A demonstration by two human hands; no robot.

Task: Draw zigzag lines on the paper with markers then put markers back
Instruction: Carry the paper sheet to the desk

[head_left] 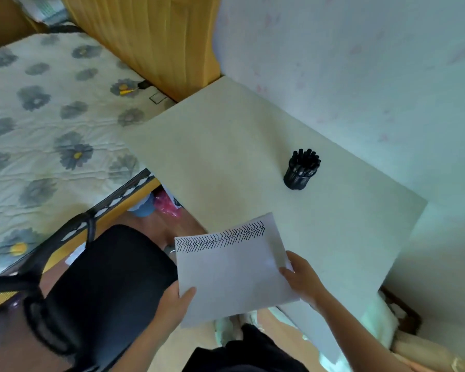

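Both hands, left hand [176, 300] and right hand [301, 277], pinch the light, floppy paper [231, 272] by opposite edges at lower centre, markers [302, 169] potted upper right on the bench [226, 157].

White paper [231, 275] bears black zigzags; black markers [305, 159] upright in holder [297, 179].

Both hands raised, gripping a sheet at its near corners.
L hand [176, 302] pinches paper [234, 275] w/ thumb on top; R hand [302, 280] pinches opposite edge, thumb over it. Bare forearms reach up from bottom of frame.
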